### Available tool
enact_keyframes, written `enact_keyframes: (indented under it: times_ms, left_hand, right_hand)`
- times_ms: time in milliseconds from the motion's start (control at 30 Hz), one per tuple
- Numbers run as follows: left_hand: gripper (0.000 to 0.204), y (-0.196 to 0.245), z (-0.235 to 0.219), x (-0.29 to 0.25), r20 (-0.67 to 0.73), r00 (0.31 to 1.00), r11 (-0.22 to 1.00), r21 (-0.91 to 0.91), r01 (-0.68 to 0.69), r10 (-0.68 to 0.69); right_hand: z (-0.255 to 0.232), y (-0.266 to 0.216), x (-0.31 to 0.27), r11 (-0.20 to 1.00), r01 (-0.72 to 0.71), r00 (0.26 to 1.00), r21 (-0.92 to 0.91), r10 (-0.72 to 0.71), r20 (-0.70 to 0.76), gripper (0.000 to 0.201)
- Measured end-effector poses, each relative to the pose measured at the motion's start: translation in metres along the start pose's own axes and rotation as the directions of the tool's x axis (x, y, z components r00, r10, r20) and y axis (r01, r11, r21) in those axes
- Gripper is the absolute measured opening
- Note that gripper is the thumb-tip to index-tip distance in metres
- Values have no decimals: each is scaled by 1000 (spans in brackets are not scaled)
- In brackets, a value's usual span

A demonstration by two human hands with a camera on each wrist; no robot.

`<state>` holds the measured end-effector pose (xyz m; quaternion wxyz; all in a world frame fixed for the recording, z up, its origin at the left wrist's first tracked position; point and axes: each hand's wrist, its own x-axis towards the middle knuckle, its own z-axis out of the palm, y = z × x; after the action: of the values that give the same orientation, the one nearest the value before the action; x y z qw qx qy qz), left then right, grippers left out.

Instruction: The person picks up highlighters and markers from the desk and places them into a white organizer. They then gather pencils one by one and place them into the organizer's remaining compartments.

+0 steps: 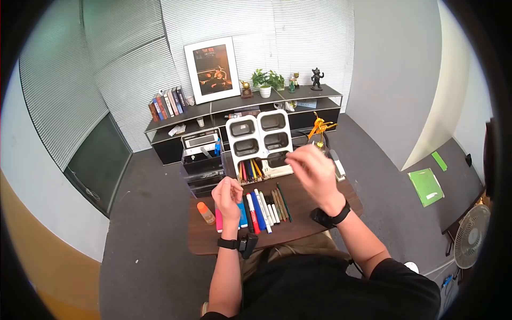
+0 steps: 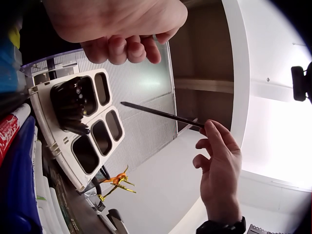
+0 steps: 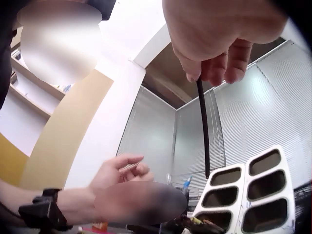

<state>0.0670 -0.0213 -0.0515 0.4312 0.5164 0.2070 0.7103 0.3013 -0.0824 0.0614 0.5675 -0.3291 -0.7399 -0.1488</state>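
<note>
My right hand (image 1: pixel 316 172) is raised over the right side of the table and pinches one end of a dark pencil (image 2: pixel 161 113) between thumb and fingers. The pencil (image 3: pixel 204 131) points toward the white organizer (image 1: pixel 259 134), with its free end in the air. Coloured pencils (image 1: pixel 250 170) stand in the organizer's near left compartment. My left hand (image 1: pixel 227 198) hovers above the table's left part with fingers loosely curled, holding nothing. Beneath and beside it lie a red marker (image 1: pixel 253 220), a blue marker (image 1: pixel 258 211), white markers and several dark pencils (image 1: pixel 281 204) in a row.
An orange-capped bottle (image 1: pixel 206 213) stands at the table's (image 1: pixel 202 242) left edge. Clear drawers (image 1: pixel 202 173) are left of the organizer. Behind stands a low shelf (image 1: pixel 205 113) with books, a picture and plants. A yellow-orange figure (image 1: pixel 321 128) is right of the organizer.
</note>
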Motion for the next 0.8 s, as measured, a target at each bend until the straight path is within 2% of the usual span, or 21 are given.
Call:
enact_keyframes:
  times_ms: [200, 367, 433, 567, 633, 767, 800]
  left_hand:
    - [49, -1, 2, 0, 10, 1000, 1000, -7, 5, -5]
    - [49, 1, 3, 0, 0, 1000, 1000, -11, 2, -2]
    - [48, 1, 2, 0, 13, 1000, 1000, -2, -2, 2]
    - [48, 0, 1, 0, 33, 999, 1000, 15, -3, 2]
    - [48, 0, 1, 0, 30, 1000, 1000, 12, -1, 1]
    - [48, -1, 1, 0, 28, 1000, 1000, 6, -3, 3]
    - [48, -1, 1, 0, 28, 1000, 1000, 7, -1, 1]
  right_hand:
    - [33, 14, -31, 995, 59, 987, -76, -46, 154, 14]
    - [50, 29, -50, 995, 67, 976, -75, -50, 212, 14]
    - [53, 31, -56, 996, -11, 947, -87, 39, 318, 15]
    - [57, 26, -57, 994, -88, 932, -64, 105, 347, 18]
    - [58, 25, -57, 986, -158, 923, -55, 168, 346, 28]
    - [52, 27, -53, 981, -186, 915, -58, 195, 353, 28]
    - [49, 29, -51, 970, -215, 878, -115, 243, 411, 24]
